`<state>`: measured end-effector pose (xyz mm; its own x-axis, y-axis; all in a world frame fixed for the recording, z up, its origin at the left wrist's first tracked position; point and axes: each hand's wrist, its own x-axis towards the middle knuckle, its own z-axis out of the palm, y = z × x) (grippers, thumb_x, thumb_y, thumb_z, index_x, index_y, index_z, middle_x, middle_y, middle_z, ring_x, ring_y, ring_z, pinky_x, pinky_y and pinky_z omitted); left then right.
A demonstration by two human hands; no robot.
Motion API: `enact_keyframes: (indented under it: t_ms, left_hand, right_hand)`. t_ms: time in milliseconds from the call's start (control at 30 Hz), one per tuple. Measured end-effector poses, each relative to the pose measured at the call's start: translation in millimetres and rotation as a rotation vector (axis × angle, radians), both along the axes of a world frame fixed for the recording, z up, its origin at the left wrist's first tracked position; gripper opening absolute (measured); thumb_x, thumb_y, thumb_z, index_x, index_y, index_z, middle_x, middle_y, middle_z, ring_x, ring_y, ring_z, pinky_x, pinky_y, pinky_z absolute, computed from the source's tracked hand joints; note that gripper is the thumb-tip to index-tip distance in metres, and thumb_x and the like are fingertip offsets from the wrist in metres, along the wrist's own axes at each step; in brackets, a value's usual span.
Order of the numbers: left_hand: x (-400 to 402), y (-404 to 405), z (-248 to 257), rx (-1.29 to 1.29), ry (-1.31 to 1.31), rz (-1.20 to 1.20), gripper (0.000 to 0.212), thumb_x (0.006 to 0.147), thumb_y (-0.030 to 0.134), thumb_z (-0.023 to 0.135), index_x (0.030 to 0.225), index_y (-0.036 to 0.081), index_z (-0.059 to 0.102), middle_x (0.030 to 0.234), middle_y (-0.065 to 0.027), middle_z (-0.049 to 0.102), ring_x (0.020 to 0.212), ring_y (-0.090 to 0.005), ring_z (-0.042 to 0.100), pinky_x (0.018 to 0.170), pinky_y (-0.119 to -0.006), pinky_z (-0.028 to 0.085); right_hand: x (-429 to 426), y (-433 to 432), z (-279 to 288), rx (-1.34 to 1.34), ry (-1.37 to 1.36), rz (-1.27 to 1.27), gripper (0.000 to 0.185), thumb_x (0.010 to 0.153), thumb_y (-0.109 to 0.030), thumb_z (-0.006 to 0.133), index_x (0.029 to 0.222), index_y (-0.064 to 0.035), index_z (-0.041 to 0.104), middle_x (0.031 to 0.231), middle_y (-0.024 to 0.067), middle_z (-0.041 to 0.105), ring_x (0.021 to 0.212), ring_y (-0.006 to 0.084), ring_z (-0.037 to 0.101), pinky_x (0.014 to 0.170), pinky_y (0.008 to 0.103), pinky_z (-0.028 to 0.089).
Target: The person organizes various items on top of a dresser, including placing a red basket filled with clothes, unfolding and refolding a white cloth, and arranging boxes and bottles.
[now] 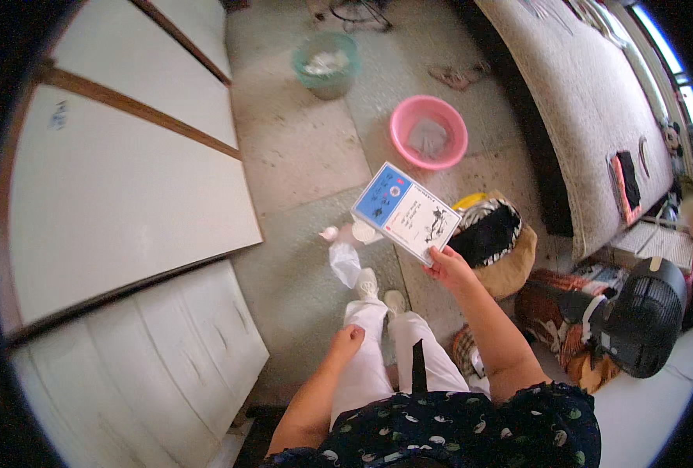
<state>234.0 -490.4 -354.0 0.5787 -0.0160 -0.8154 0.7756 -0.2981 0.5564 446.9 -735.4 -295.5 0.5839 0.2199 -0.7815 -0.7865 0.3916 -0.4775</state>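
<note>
My right hand point(450, 268) grips one corner of a flat blue-and-white box or book point(406, 213). Its cover bears writing and a dark ink-style drawing, and it is held out over the floor. My left hand point(347, 343) hangs lower, in front of my white trousers point(363, 365), with its fingers curled in and nothing visible in them. Below the held item, near my shoes point(367, 283), lie a translucent plastic bag point(345, 263) and a small pinkish-white object point(329, 233), partly blurred.
Ahead on the floor stand a pink basin point(402, 143) and a green basin point(301, 61). A tan bag point(519, 266) with dark cloth sits to the right, near a black fan point(645, 319). White cabinets point(136, 210) line the left; a bed point(580, 117) lies right.
</note>
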Motion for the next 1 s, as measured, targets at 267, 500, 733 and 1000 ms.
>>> enact_keyframes:
  t_ms: [267,500,733,1000]
  left_hand:
    - [32,46,175,-0.61,-0.461,1.023,0.051,0.085,0.039,0.048,0.125,0.014,0.028,0.109,-0.0082,0.047,0.097,-0.0223,0.049,0.075,-0.043,0.046]
    - [-26,11,251,-0.229,-0.546,0.905,0.059,0.079,0.039,0.058,0.123,0.008,0.035,0.105,-0.0062,0.051,0.091,-0.0147,0.051,0.074,-0.029,0.045]
    - [-63,-42,292,0.033,-0.733,1.159,0.062,0.079,0.039,0.057,0.123,0.002,0.036,0.102,-0.0084,0.055,0.084,-0.0138,0.055,0.068,-0.024,0.045]
    - [-88,-82,445,0.15,-1.348,1.257,0.064,0.083,0.021,0.055,0.131,-0.002,0.02,0.12,-0.0148,0.043,0.108,-0.0197,0.045,0.089,-0.03,0.039]
  right_hand:
    - [-53,22,91,0.033,-0.21,0.553,0.024,0.078,-0.019,0.06,0.097,-0.0056,0.055,0.081,-0.0006,0.057,0.068,0.0092,0.049,0.059,0.0234,0.039]
    - [-71,27,152,0.292,-0.263,0.933,0.037,0.078,-0.012,0.058,0.111,0.0004,0.047,0.102,0.0066,0.056,0.089,0.0191,0.055,0.077,0.0318,0.045]
    - [-43,36,212,0.363,-0.574,1.22,0.068,0.074,-0.017,0.065,0.129,-0.0057,0.026,0.107,0.0104,0.053,0.09,0.0174,0.051,0.073,0.0294,0.042]
    - [-59,65,378,0.847,-1.214,1.135,0.105,0.064,-0.018,0.074,0.136,-0.009,-0.001,0.131,0.0176,0.032,0.119,0.0272,0.035,0.097,0.0388,0.03]
